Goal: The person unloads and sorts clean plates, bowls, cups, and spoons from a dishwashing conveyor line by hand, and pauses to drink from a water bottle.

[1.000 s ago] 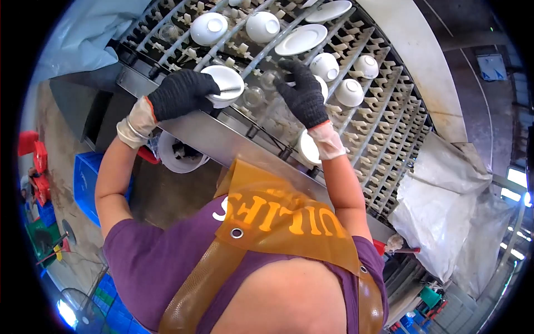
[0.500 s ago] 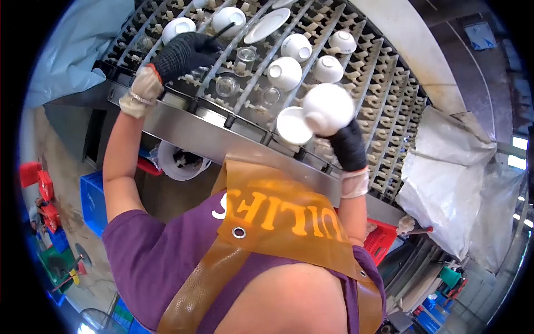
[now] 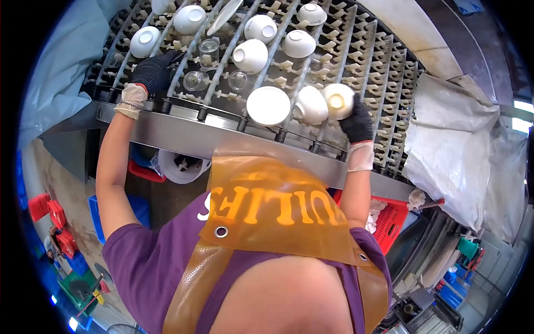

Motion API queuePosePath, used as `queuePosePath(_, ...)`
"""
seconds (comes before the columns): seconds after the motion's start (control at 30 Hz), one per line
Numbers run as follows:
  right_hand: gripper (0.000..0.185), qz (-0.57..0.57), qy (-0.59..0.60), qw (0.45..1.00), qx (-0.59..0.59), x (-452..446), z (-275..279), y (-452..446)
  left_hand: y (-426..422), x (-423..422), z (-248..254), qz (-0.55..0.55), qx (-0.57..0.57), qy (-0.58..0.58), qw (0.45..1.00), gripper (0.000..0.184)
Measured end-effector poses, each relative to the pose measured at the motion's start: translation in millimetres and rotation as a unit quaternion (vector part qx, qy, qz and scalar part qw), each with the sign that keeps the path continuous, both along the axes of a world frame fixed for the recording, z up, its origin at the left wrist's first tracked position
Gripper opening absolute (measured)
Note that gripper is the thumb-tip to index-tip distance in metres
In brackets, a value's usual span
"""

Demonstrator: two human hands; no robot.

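Observation:
My right hand (image 3: 357,121), in a black glove, grips the side of a white bowl (image 3: 338,101) over the conveyor rack. Right beside that bowl a second white bowl (image 3: 311,104) leans on the rack. Further left, a round white bowl (image 3: 268,106) sits by the front edge. My left hand (image 3: 153,72), also black-gloved, is low over the rack's left part; its fingers blend into the dark gaps, and whether they hold anything is unclear. Nearest to it are a white bowl (image 3: 146,42) and a clear glass (image 3: 195,81).
The pegged conveyor (image 3: 384,83) carries several upturned white bowls, another glass (image 3: 209,46) and a tilted plate (image 3: 225,16). A steel edge (image 3: 183,125) runs along its front. Below stand a white bucket (image 3: 183,167) and a red crate (image 3: 389,222). Plastic sheeting (image 3: 445,150) hangs at right.
The dishes appear shifted left and upward in view. A leaning bowl now stands between the round bowl and my right hand. My left hand has lowered; the thin dark stick by its fingers no longer shows clearly.

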State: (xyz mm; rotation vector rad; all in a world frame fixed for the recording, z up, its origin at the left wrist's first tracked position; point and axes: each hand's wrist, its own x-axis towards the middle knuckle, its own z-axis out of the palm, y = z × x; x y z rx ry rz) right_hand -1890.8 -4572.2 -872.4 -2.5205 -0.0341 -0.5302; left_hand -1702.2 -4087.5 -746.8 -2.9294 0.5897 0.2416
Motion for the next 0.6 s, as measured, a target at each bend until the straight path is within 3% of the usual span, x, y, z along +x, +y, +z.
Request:
queuePosePath(0.03, 0.038, -0.04, 0.048, 0.885, 0.462, 12.2, 2.9, -16.4, 0.3, 0.2, 3.1, -0.002, 0.008, -0.007, 1.0, 0.058)
queuePosePath(0.07, 0.034, -0.07, 0.082, 0.563, 0.819, 24.4, 19.9, -23.3, 1.7, 0.7, 7.1, -0.006, 0.012, -0.01, 1.0, 0.058)
queuePosePath(0.1, 0.034, -0.049, 0.067, 0.788, 0.611, 25.1, 19.4, -41.7, 3.0, 0.3, 10.4, -0.014, -0.019, -0.022, 0.999, 0.057)
queuePosePath(0.13, 0.035, -0.029, 0.051, 0.938, 0.342, 23.8, 18.9, -56.7, 2.4, -2.5, 12.3, -0.022, -0.053, -0.03, 0.998, 0.056)
queuePosePath(0.17, 0.035, -0.193, 0.064, 0.875, 0.44, 36.3, 40.7, -42.6, 0.5, -7.0, 19.7, -0.028, -0.092, -0.041, 0.995, 0.054)
queuePosePath(0.2, 0.038, -0.238, -0.056, 0.969, 0.045, 45.8, 33.3, -44.0, -0.1, -8.2, 25.1, -0.034, -0.092, -0.038, 0.994, 0.054)
queuePosePath(0.27, 0.042, -0.15, -0.059, 0.981, 0.11, 37.9, 54.6, -12.8, 8.1, -5.0, 30.4, 0.019, -0.199, -0.124, 0.972, 0.055)
queuePosePath(0.33, 0.044, 0.058, 0.028, 0.973, 0.221, 27.1, 71.5, 46.3, 25.9, 7.2, 21.1, 0.036, -0.221, -0.23, 0.947, 0.059)
queuePosePath(0.4, 0.048, 0.25, -0.043, 0.966, 0.045, 20.4, 95.9, 102.5, 25.6, 12.1, 14.6, 0.095, -0.242, -0.218, 0.941, 0.058)
queuePosePath(0.43, 0.048, 0.268, -0.054, 0.96, -0.053, 19.9, 92.5, 123.2, 29.0, 16.0, 5.1, 0.095, -0.244, -0.209, 0.942, 0.062)
queuePosePath(0.47, 0.048, 0.282, -0.065, 0.945, -0.15, 19.5, 86.4, 136.1, 25.5, 16.7, 1.4, 0.118, -0.174, -0.17, 0.963, 0.065)
queuePosePath(0.53, 0.045, 0.289, -0.003, 0.952, -0.1, 24.7, 68.5, 141.0, 35.9, 20.2, -23.1, 0.093, -0.141, -0.157, 0.973, 0.064)
queuePosePath(0.6, 0.043, 0.291, 0.063, 0.953, -0.052, 38.1, 69.3, 137.8, 25.6, 10.6, -6.0, 0.138, -0.18, -0.118, 0.967, 0.062)
